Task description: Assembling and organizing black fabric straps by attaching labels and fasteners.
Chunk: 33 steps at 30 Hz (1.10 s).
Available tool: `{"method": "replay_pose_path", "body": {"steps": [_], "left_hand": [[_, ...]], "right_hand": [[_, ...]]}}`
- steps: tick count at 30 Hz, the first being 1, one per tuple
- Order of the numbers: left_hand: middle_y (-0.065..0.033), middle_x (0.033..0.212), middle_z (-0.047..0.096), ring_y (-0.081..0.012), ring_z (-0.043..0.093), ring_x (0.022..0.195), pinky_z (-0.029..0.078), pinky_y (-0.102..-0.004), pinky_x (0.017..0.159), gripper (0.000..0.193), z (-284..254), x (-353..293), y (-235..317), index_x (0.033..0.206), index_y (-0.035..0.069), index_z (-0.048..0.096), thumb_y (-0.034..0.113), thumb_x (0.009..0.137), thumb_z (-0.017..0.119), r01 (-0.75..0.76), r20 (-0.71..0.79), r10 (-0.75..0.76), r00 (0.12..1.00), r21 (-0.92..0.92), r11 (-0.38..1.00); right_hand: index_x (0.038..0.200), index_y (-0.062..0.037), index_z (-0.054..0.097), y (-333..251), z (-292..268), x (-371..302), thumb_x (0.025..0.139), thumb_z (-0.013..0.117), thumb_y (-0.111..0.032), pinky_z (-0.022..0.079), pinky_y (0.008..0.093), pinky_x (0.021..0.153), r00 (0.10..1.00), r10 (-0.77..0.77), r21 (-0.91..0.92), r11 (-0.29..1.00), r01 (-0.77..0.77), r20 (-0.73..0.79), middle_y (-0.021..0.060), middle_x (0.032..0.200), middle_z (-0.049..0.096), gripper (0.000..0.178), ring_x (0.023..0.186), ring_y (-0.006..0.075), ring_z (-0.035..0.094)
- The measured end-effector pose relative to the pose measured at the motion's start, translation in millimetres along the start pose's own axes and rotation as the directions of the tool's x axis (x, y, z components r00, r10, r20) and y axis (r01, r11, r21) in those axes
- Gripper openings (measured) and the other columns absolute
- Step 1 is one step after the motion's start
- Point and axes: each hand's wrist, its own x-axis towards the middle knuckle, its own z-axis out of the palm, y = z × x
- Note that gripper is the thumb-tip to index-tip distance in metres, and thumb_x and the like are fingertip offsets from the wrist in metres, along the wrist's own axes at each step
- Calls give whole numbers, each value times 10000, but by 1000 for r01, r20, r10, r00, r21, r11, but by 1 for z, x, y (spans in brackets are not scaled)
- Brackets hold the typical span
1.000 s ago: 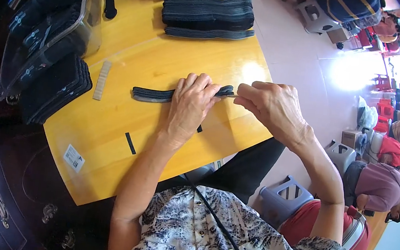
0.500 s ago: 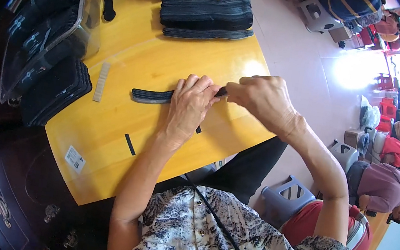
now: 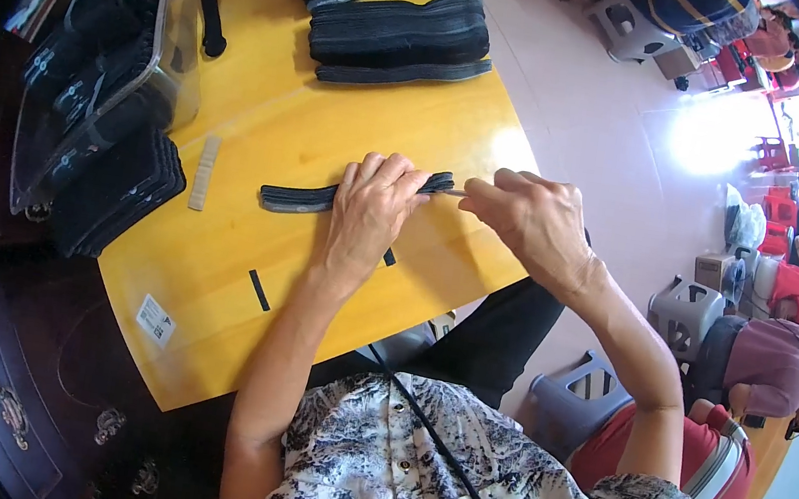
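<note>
A folded black and grey fabric band [image 3: 297, 200] lies across the yellow table, its layers on edge. My left hand [image 3: 372, 206] is closed over its middle, pressing it down, with thumb and fingers near the right end. Just off that end, my right hand [image 3: 534, 222] pinches a thin, pale, slender thing [image 3: 454, 192] whose tip reaches the band; its kind is too small to make out. One short black strip [image 3: 389, 257] lies beside my left wrist, and another black strip [image 3: 259, 290] rests closer to me.
Stacked dark bands [image 3: 397, 35] sit at the table's far side. On the left, a clear plastic bin [image 3: 159, 31] holds dark fabric pieces, beside a pile of black pieces [image 3: 124, 198]. A beige ribbed strip [image 3: 204, 172] lies between. A grey stool [image 3: 582, 400] and seated people are at right.
My right hand has shifted slightly right and down, away from the band's end. That end now shows beyond my left fingers, and the pale slender thing has come into sight between the hands.
</note>
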Motion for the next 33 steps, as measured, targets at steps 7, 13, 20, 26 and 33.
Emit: {"method": "replay_pose_path", "body": {"steps": [7, 13, 20, 26, 33], "left_hand": [[-55, 974, 570, -254, 536, 926, 427, -371, 789, 302, -1, 1, -6, 1066, 53, 620, 55, 770, 680, -21, -21, 20, 1000, -30, 999], [-51, 971, 571, -247, 528, 917, 422, -366, 793, 229, -7, 3, -11, 1014, 36, 636, 105, 802, 688, 13, -4, -13, 1000, -20, 1000], [-33, 964, 584, -229, 540, 923, 427, -369, 796, 248, -4, 1, -10, 1040, 76, 667, 123, 798, 697, -6, -37, 5, 999, -38, 999], [-36, 966, 586, -225, 544, 940, 430, -363, 798, 261, -6, -1, -14, 1042, 72, 672, 138, 791, 704, -28, -21, 28, 999, 6, 1000], [-36, 964, 583, -222, 544, 946, 430, -360, 803, 274, -8, 2, -11, 1046, 70, 682, 150, 786, 709, -43, 2, 43, 999, 22, 999]], "right_hand": [[770, -79, 644, -58, 1, 39, 780, 604, -157, 479, 340, 529, 953, -145, -463, 848, 259, 268, 44, 691, 596, 88, 611, 211, 595], [935, -141, 626, -12, -3, 51, 856, 644, -278, 497, 365, 571, 964, -40, -117, 991, 73, 263, 60, 679, 644, 158, 674, 231, 674], [926, -149, 650, 17, 20, 25, 841, 672, -352, 500, 396, 611, 951, 184, 346, 900, -265, 250, 53, 707, 670, 221, 684, 276, 661], [919, -151, 651, 31, 27, 29, 869, 635, -377, 499, 380, 641, 987, -32, 345, 938, -24, 155, 50, 855, 664, 232, 761, 252, 655], [972, -96, 707, 40, 33, 1, 836, 712, -268, 512, 324, 662, 966, 175, 573, 779, -256, 193, 62, 809, 664, 219, 722, 205, 660]]}}
